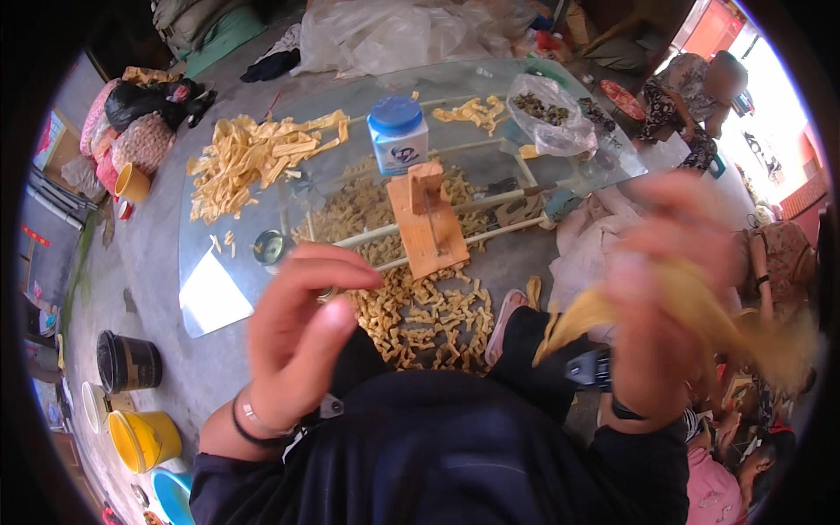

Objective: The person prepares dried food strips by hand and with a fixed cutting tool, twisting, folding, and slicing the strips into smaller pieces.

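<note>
My left hand (295,328) is raised over the near edge of a glass tabletop (203,252), fingers curved and apart from the thumb, with nothing visible in it. To the right, my right hand (679,236) is blurred by motion and grips a long tan strip (695,292) that trails to both sides. Between the hands, a wooden board with an upright block and a thin metal rod (430,226) rests at the table's near edge. Behind it stands a white jar with a blue lid (398,134). A heap of flat tan strips (246,161) lies on the glass at left.
Many knotted tan pieces (433,321) cover the floor under and before the table. A small glass jar (270,248) and a plastic bag of dark fruit (548,111) sit on the glass. Buckets (144,440) stand at left. A person (689,98) sits far right; others are lower right.
</note>
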`<control>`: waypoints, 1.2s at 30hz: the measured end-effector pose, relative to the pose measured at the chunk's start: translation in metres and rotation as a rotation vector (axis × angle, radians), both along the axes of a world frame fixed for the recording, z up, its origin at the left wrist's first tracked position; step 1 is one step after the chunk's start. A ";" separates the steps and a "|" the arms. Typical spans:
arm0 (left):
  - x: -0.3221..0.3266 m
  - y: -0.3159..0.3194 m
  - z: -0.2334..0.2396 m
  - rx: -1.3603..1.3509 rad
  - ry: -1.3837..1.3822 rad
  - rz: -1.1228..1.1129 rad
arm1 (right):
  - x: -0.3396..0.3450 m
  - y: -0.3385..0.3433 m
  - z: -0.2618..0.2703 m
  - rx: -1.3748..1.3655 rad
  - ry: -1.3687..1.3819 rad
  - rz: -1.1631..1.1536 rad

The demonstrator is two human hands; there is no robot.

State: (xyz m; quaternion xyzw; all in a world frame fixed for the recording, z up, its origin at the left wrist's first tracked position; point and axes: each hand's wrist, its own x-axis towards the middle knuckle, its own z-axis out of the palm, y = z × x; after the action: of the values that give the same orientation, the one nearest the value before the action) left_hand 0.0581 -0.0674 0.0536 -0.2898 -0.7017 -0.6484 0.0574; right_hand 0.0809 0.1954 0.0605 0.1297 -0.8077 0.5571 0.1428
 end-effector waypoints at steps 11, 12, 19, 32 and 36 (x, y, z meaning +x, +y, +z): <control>-0.017 0.074 -0.070 -0.014 -0.667 -0.597 | -0.017 -0.029 -0.041 -0.617 -0.419 0.256; -0.020 0.076 -0.072 0.008 -0.799 -0.639 | -0.018 -0.023 -0.034 -0.670 -0.510 0.242; -0.037 0.057 -0.085 -0.094 -0.406 -0.423 | -0.024 0.005 -0.044 -0.479 -0.485 0.225; -0.041 0.060 -0.034 -0.307 -0.249 -0.120 | -0.011 -0.021 -0.042 0.155 -0.289 0.310; -0.044 0.056 -0.025 -0.122 -0.675 -0.176 | -0.009 -0.028 -0.052 0.356 -0.039 0.185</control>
State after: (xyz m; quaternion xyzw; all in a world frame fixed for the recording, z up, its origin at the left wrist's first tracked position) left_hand 0.0141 -0.0117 0.0286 -0.1212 -0.6908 -0.6671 -0.2513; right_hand 0.0721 0.1674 0.0088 0.2160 -0.8806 0.4187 0.0502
